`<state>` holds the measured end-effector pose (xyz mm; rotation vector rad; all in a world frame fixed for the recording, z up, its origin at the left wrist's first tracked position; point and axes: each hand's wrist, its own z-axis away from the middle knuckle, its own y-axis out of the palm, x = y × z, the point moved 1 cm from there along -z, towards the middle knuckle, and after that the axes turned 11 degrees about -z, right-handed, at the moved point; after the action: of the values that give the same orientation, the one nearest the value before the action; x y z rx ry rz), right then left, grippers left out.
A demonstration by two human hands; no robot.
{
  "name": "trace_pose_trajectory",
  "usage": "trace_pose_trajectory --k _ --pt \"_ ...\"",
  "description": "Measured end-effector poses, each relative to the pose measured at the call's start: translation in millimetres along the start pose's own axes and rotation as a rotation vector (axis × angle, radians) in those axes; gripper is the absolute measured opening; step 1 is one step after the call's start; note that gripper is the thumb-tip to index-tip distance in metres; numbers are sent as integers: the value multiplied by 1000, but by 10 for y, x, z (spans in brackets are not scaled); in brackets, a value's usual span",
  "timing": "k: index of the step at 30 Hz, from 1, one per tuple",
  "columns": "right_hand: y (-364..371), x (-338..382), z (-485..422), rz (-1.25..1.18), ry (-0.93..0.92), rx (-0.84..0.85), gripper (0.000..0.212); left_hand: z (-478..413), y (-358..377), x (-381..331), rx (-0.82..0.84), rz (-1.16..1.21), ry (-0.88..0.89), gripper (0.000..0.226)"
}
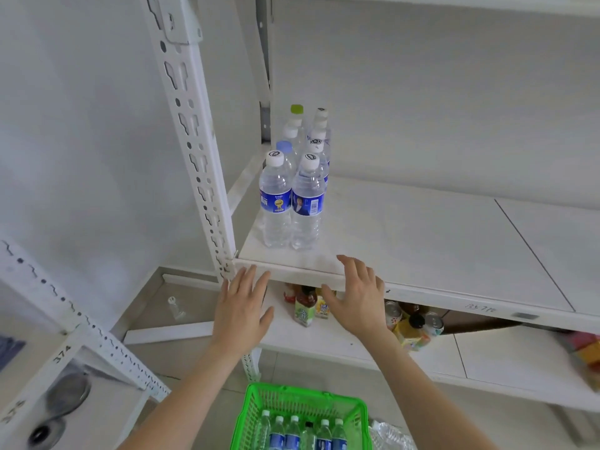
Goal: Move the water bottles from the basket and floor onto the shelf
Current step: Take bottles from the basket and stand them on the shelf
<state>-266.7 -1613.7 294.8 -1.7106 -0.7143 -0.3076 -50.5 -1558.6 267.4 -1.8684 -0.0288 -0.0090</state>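
Both hands are empty and spread open just in front of the white shelf (422, 241). The left hand (242, 306) has its fingers fanned out, tips at the shelf's front lip near the perforated upright post (194, 151). The right hand (358, 300) is likewise open, fingers loosely curved, its tips reaching over the front edge of the shelf board; whether they actually touch the board is hard to say from this angle.

On the shelf, toward 11 o'clock from the hands, stands a tight cluster of water bottles (297, 177) in two rows running back toward the wall. The two front ones are upright, side by side and touching, with blue labels and white caps. Behind them are more bottles, one with a pale blue cap and the farthest with a green cap.

At 6 o'clock, low in the view between the forearms, a green basket (256, 407) sits on the floor with several more blue-labelled bottles (293, 431) standing in it. On the lower shelf (324, 342), under the hands, stand assorted drinks and cans (305, 308).
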Motion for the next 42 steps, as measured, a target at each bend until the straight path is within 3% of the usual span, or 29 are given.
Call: trace_pose_trajectory --k 14,28,42 --pt "-13 -203 1556 256 23 9 58 1292 177 -379 113 -74 106 66" --pt "85 -986 3294 272 207 293 62 2758 537 -1167 411 -114 142 70" --pt "669 -1934 3672 291 248 508 65 3266 1510 -1550 628 -178 72 72"
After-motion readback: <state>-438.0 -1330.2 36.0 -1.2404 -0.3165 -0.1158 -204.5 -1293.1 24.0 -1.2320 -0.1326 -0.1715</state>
